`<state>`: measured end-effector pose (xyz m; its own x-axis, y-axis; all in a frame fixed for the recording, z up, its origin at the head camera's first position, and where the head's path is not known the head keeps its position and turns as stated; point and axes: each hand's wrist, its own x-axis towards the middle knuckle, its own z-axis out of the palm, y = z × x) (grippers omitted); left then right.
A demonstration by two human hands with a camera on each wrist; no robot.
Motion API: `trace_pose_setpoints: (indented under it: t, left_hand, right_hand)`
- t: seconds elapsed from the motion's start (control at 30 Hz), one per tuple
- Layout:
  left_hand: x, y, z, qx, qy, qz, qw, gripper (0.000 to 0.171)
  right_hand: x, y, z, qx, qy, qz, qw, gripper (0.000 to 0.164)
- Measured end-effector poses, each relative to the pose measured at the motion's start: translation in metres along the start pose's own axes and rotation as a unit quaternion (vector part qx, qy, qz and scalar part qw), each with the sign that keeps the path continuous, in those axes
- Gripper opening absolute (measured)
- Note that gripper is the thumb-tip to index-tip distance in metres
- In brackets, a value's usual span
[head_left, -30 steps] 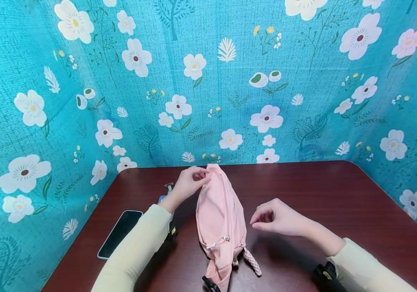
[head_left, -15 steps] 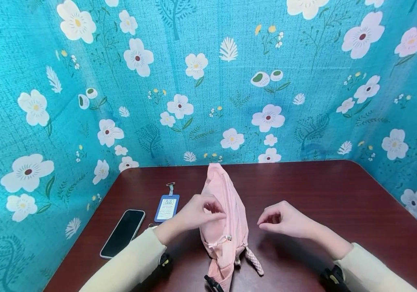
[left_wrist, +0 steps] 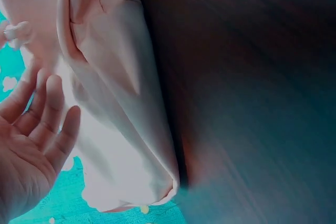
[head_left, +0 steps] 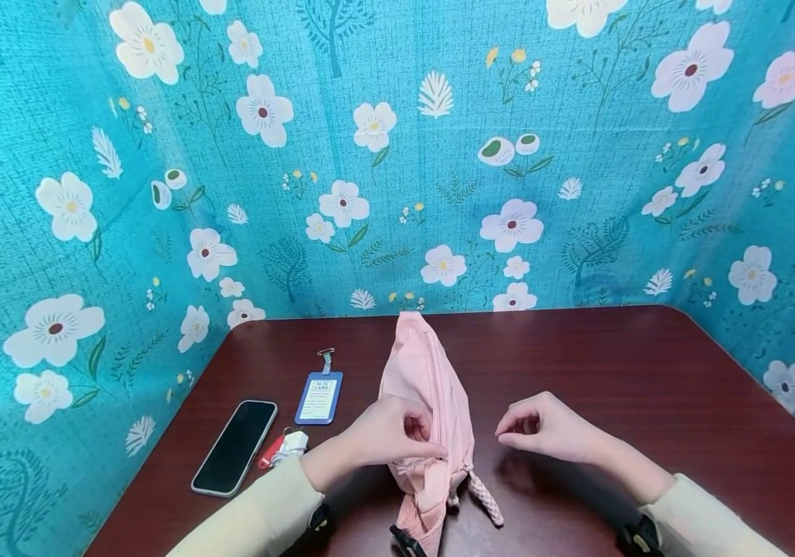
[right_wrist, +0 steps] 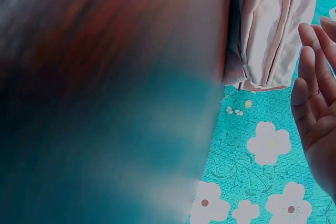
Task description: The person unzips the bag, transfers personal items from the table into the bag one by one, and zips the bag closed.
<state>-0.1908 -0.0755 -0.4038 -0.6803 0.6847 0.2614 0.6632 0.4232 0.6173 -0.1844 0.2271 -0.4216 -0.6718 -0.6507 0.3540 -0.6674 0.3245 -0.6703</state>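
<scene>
A pink fabric bag (head_left: 411, 371) with a long zipper lies lengthwise on the dark red table. My left hand (head_left: 390, 429) is over its near half, thumb and fingertips by the zipper pull, which they cover in the head view. In the left wrist view a pale knotted pull (left_wrist: 20, 32) shows beyond the loosely bent fingers (left_wrist: 52, 103), and no firm grip on it can be seen. Beside the bag, my right hand (head_left: 554, 429) hovers over the table with relaxed fingers and holds nothing. A braided cord (head_left: 484, 499) hangs from the bag's near end.
Left of the bag lie a blue-framed card holder (head_left: 319, 398), a phone (head_left: 233, 449), a small red item (head_left: 271, 452) and a white bundle (head_left: 291, 445). The bag's strap has a black buckle (head_left: 407, 539). A flowered turquoise curtain (head_left: 397, 155) hangs behind the table (head_left: 599, 356).
My left hand has moved from the bag's far end along the zipper to its near half, uncovering the card holder and small items. My right hand has shifted slightly right. The bag stays put.
</scene>
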Motion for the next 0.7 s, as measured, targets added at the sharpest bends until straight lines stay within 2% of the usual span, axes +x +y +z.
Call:
trace_pose_setpoints:
  t: [0.2,0.3,0.5,0.7]
  left_hand:
    - [0.000,0.002,0.004,-0.027,-0.028,-0.035,0.9986,0.024]
    - [-0.001,0.003,0.006,-0.051,-0.030,-0.046,0.9972,0.019]
    - [-0.002,0.004,0.009,-0.096,-0.007,-0.080,0.9921,0.012]
    - [0.003,0.006,0.010,-0.172,0.033,-0.100,0.9794,0.007]
  right_hand:
    - [0.000,-0.002,-0.002,0.002,-0.003,-0.001,1.000,0.014]
    - [0.000,-0.004,-0.002,0.005,-0.003,-0.001,1.000,0.013]
    - [0.002,-0.007,-0.003,0.005,-0.007,-0.016,1.000,0.012]
    - [0.008,-0.015,-0.003,-0.005,-0.001,-0.024,1.000,0.011]
